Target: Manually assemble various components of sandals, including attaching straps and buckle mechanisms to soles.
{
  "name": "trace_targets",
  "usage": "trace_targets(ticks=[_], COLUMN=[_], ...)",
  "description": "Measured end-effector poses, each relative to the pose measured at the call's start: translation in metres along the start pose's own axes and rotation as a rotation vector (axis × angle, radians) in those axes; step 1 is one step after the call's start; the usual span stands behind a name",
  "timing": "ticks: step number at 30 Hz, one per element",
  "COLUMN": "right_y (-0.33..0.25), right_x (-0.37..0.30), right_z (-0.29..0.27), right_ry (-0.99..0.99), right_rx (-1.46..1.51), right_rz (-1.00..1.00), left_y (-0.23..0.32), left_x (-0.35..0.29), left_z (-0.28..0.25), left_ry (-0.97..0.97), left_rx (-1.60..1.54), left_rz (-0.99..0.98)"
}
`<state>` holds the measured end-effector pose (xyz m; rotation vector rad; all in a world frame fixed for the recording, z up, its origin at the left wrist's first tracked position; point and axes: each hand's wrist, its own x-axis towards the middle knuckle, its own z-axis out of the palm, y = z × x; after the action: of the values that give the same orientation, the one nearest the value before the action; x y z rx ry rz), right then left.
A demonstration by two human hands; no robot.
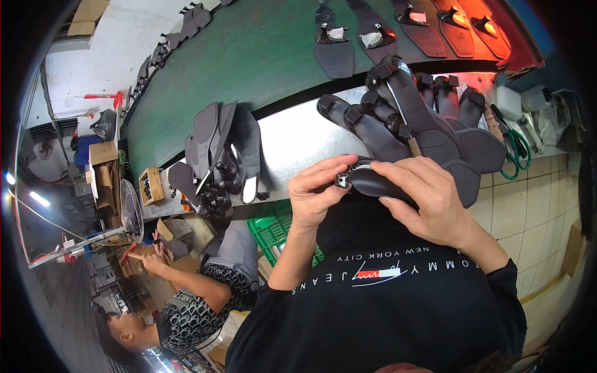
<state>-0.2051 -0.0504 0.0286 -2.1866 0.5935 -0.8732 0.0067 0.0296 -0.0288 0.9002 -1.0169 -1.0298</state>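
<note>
Close in front of my chest I hold a black heeled shoe sole (380,185) between both hands. My left hand (317,186) is closed round its heel end, where a small square heel tip (342,181) with a light pattern faces up. Fingers of my right hand (429,199) lie over the sole's smooth dark side, the thumb beneath. Just beyond them, a pile of dark heeled soles (429,130) rests on the metal bench edge. Another bunch of soles (214,146) stands farther left.
A green conveyor belt (249,62) carries several soles (334,53), some under an orange-red glow. Scissors (516,149) with green handles lie at right. A wooden box (151,186), a fan (132,211), a green crate (270,233) and a co-worker (199,304) holding a hammer (128,253) are at left.
</note>
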Motion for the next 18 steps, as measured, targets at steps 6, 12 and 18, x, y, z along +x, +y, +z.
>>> trace_targets(ticks=[6,12,18], right_y=[-0.004,-0.006,0.000], right_x=[0.003,0.004,0.004], right_z=[-0.001,-0.002,0.003], right_ry=[-0.032,-0.090,-0.043], right_rx=[-0.103,-0.128,-0.032], right_rz=[-0.030,-0.014,0.100], left_y=[0.001,0.008,0.010], left_x=[-0.001,0.000,-0.001], left_z=[-0.001,0.004,0.017], left_ry=[-0.055,-0.089,-0.006], left_rx=[-0.024,0.016,0.013], left_rz=[-0.034,-0.035,-0.159])
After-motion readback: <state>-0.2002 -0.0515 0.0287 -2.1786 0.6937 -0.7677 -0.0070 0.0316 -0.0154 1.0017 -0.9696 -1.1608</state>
